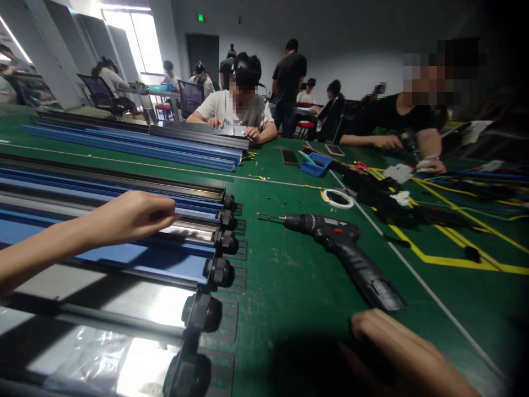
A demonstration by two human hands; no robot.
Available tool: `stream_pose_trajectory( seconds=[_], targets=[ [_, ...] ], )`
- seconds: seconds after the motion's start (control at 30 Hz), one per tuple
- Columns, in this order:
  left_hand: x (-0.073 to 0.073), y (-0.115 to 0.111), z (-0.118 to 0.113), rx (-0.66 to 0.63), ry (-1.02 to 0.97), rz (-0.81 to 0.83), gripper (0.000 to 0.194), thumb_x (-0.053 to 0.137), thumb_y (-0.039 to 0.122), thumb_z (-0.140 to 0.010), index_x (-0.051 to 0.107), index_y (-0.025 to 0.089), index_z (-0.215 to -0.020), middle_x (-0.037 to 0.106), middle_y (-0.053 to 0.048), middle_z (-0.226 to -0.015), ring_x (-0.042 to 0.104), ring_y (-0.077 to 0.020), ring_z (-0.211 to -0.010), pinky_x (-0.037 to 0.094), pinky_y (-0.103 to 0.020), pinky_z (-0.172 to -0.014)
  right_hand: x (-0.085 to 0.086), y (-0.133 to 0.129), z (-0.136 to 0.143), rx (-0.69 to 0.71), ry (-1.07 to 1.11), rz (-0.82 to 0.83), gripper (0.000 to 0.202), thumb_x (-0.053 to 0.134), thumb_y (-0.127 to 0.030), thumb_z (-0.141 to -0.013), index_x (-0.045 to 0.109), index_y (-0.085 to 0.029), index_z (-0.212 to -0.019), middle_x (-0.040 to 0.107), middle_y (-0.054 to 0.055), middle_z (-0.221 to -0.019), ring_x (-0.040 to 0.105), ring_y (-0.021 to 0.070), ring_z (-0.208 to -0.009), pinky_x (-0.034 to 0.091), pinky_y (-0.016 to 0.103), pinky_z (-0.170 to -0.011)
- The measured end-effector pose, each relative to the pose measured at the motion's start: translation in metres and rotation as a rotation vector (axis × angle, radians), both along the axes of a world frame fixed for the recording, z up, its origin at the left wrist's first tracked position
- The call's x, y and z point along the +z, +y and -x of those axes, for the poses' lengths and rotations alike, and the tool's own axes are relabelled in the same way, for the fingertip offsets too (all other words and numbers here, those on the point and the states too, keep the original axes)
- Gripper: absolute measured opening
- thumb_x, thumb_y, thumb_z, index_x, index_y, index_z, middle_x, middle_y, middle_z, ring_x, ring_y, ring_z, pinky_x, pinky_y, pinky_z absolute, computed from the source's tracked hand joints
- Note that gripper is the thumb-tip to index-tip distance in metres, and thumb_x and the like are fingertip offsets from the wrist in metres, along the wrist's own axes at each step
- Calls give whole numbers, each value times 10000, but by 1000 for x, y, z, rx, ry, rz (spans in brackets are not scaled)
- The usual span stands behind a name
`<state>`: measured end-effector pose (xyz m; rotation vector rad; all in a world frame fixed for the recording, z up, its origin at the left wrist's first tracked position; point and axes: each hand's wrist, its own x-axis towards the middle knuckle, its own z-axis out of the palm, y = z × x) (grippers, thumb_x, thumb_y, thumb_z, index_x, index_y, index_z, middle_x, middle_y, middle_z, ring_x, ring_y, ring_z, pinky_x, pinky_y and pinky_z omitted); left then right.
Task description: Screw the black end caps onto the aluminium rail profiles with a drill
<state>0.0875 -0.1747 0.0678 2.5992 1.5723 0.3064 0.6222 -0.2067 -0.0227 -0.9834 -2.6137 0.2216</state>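
Observation:
My left hand (pixel 134 216) is held over a row of long blue and black profiles (pixel 161 255), its fingers curled together. What the fingers hold, if anything, is hidden. At the profiles' right ends sit several black cable glands (pixel 219 271) and flat slotted black brackets (pixel 242 249). My right hand (pixel 397 344) is low at the right, near the handle end of a black cordless drill (pixel 345 242). Its fingers look bent inward, and deep shadow hides their tips and anything in them. The drill lies on its side on the green tabletop, its bit pointing left.
Farther back lie more profiles (pixel 136 146), a blue tray (pixel 314 164), a phone (pixel 290 157) and a white coil (pixel 338 198). Cables (pixel 475 184) and yellow tape lines (pixel 450 260) cover the right side. Across the table sits a co-worker (pixel 237 107); another person (pixel 397 121) holds a tool.

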Motion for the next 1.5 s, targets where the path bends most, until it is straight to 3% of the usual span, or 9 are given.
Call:
stream_pose_trajectory(
  seconds=[0.1, 0.2, 0.33, 0.43, 0.6, 0.7, 0.8, 1.23, 1.5],
  targets=[
    [-27, 18, 12, 69, 3, -163, 327, 478, 382, -1007, 515, 178, -754, 511, 8, -651, 433, -110, -567, 289, -255, -576, 33, 22, 31, -9, 36, 22, 131, 660, -312, -904, 556, -236, -879, 651, 29, -853, 633, 165, -742, 538, 282, -657],
    [-51, 19, 16, 51, 23, -175, 339, 445, 369, -1020, 509, 180, -746, 511, 9, -654, 465, -115, -587, 286, -264, -598, 68, 60, 66, -43, 138, 12, 129, 643, -359, -927, 592, -243, -952, 671, 36, -970, 646, 194, -889, 522, 331, -812],
    [-57, 16, 15, 80, 12, -171, 351, 426, 374, -1032, 515, 184, -750, 498, 15, -644, 474, -119, -593, 281, -269, -608, 96, 142, 108, -124, 314, -141, 201, 686, -443, -892, 651, -248, -926, 696, 37, -958, 649, 215, -885, 496, 363, -831],
    [-53, 17, 13, 102, -4, -166, 358, 430, 372, -1030, 497, 187, -731, 478, 20, -627, 458, -115, -576, 267, -272, -595, 92, 214, 133, -178, 427, -246, 243, 714, -470, -854, 664, -233, -866, 698, 47, -907, 643, 222, -837, 494, 371, -784],
    [-51, 17, 11, 104, -46, -152, 367, 424, 355, -1032, 456, 186, -709, 467, 19, -624, 454, -114, -574, 274, -270, -596, 46, 291, 160, -163, 585, -238, 305, 678, -480, -863, 582, -221, -735, 683, 74, -906, 635, 234, -860, 503, 398, -823],
    [-50, 16, 11, 84, -63, -142, 370, 422, 342, -1035, 444, 184, -701, 454, 19, -622, 446, -112, -570, 281, -269, -599, 23, 299, 165, -94, 524, -196, 329, 728, -495, -815, 565, -223, -723, 677, 76, -933, 629, 240, -881, 505, 399, -832],
    [-49, 15, 11, 70, -81, -147, 362, 426, 327, -1035, 450, 183, -704, 451, 19, -624, 435, -111, -566, 283, -267, -597, 15, 293, 167, -23, 402, -187, 303, 729, -486, -825, 575, -227, -796, 670, 75, -994, 622, 240, -932, 497, 393, -865],
    [-48, 16, 10, 93, -103, -129, 371, 436, 325, -1029, 442, 181, -687, 414, 30, -600, 397, -107, -546, 262, -267, -584, 16, 299, 152, -113, 292, -59, 355, 682, -566, -841, 674, -217, -899, 686, 80, -971, 642, 256, -916, 498, 401, -859],
    [-48, 17, 10, 86, -105, -109, 346, 447, 313, -1026, 457, 181, -706, 452, 23, -617, 433, -112, -571, 274, -264, -602, 30, 312, 115, -98, 483, -64, 286, 716, -517, -831, 699, -231, -833, 672, 76, -1186, 626, 276, -1118, 494, 445, -1009]
  ],
)
